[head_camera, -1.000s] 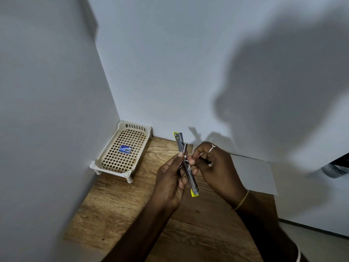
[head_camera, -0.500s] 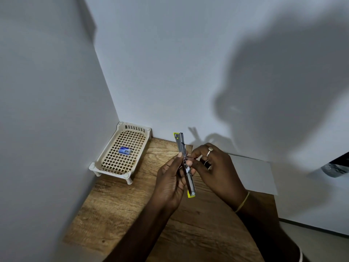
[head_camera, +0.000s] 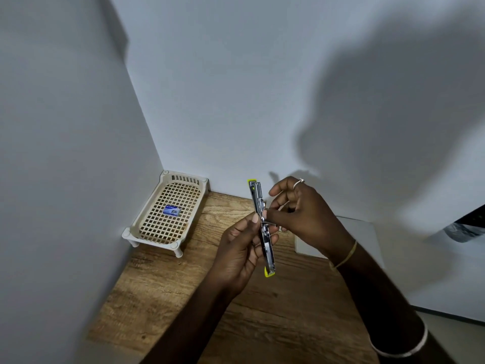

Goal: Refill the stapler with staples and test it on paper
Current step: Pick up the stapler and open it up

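The stapler [head_camera: 263,227], swung fully flat with yellow tips at both ends and its metal channel showing, is held above the wooden table. My left hand [head_camera: 240,252] grips its middle from the left, thumb on the hinge. My right hand [head_camera: 301,214] pinches a short metal piece [head_camera: 271,223], perhaps a staple strip, against the stapler's middle from the right. A small blue staple box [head_camera: 171,210] lies in the cream basket [head_camera: 147,219]. A white paper sheet [head_camera: 359,232] lies on the table behind my right wrist, partly hidden.
The wooden table [head_camera: 183,285] sits in a corner between two white walls. The basket stands at the table's back left. A dark object [head_camera: 467,229] shows at the right edge. A white surface lies lower right, beyond the table's edge.
The stapler has tilted slightly more upright and shifted a little. My right fingers moved from the upper part down to the hinge area, now pinching the small metal piece there.
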`<move>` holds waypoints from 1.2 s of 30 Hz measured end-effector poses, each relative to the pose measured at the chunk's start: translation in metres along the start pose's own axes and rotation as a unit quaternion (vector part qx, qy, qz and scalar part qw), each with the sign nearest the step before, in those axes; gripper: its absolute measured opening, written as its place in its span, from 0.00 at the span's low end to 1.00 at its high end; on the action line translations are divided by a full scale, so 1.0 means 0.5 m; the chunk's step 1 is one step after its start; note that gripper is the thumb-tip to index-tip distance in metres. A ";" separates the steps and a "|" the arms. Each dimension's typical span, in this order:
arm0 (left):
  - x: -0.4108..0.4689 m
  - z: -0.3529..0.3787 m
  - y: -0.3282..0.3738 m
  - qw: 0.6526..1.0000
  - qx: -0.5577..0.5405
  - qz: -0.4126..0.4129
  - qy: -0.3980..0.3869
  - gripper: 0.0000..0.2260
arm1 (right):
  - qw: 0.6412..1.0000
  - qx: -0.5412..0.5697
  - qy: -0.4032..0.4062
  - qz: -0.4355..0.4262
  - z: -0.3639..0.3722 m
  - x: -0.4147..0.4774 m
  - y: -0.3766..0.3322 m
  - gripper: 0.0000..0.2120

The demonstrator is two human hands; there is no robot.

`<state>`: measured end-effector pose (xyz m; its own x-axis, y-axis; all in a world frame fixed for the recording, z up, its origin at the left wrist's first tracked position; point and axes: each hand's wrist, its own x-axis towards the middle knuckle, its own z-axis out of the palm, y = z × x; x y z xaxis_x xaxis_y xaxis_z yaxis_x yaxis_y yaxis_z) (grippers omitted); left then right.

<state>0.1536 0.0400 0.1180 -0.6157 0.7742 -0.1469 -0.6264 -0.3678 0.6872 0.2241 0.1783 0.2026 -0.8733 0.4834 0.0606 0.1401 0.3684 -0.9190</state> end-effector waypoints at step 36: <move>-0.024 -0.036 -0.007 0.996 0.065 -0.036 -0.044 0.14 | 0.963 -0.254 -0.008 -0.094 0.002 -0.035 0.013 0.12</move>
<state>0.1544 0.0226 0.1046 -0.5235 0.8404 -0.1407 -0.5969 -0.2438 0.7644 0.2400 0.1712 0.1952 -0.9117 0.3598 0.1983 0.1855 0.7912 -0.5827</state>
